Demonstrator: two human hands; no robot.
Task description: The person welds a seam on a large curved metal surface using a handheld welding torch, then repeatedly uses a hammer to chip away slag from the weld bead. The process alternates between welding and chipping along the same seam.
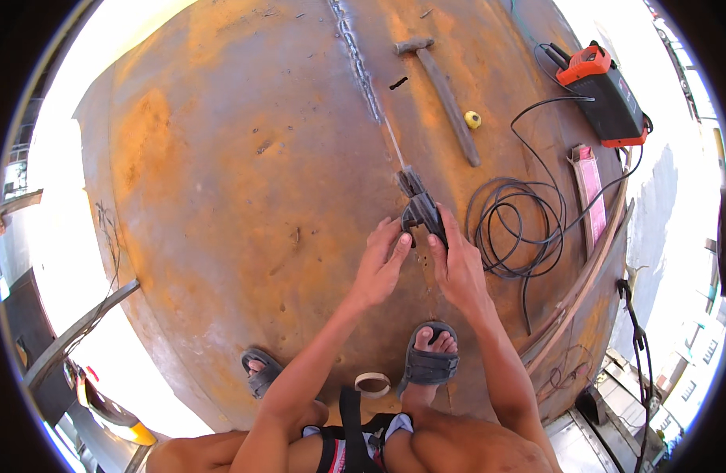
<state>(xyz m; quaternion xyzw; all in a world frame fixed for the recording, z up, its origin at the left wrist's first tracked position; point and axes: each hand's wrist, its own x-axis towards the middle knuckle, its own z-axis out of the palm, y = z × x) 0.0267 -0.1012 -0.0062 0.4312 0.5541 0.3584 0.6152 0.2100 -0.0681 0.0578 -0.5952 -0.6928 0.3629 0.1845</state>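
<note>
Both of my hands hold a black electrode holder (416, 197), with a thin rod (391, 135) clamped in its jaw and pointing up toward a welded seam (355, 59) on the rusty steel surface (221, 197). My left hand (382, 260) grips the holder's lever side with curled fingers and thumb. My right hand (457, 260) is wrapped round the handle. A hammer (449, 102) lies right of the rod, beside a small yellow round object (472, 120).
An orange-black machine (607, 102) sits upper right, with coiled black cable (516, 229) and a pink box (591, 189) below it. A pale ring (372, 374) lies between my sandalled feet. Metal bars (87, 323) stick out at left. The surface curves away toward its edges.
</note>
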